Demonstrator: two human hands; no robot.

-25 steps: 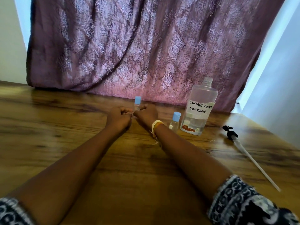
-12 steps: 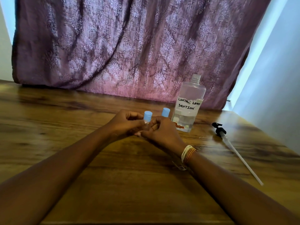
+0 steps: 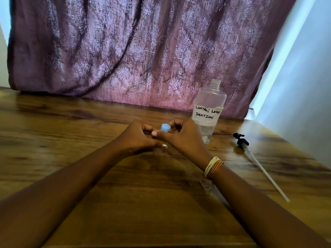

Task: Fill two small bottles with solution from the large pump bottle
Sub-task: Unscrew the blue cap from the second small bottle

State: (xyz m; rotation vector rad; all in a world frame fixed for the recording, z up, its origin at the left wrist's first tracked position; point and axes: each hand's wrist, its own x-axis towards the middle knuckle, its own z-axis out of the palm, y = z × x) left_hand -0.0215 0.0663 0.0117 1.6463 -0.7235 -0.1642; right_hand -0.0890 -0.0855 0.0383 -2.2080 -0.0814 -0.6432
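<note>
We see only a blue cap (image 3: 165,127); our left hand (image 3: 137,138) and right hand (image 3: 184,138), curled, hide the small bottle they grip.

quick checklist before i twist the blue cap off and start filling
1. Large bottle open: ok, its neck is bare and the pump lies on the table.
2. Solution left in it: ok, though only a low level shows.
3. Large bottle upright: ok.
4. Grip on the small bottle: cannot tell, left hand and right hand hide its body; only the blue cap shows.
5. Second small bottle at hand: cannot tell, not visible now.
6. Fingers curled beside the cap: ok.
</note>
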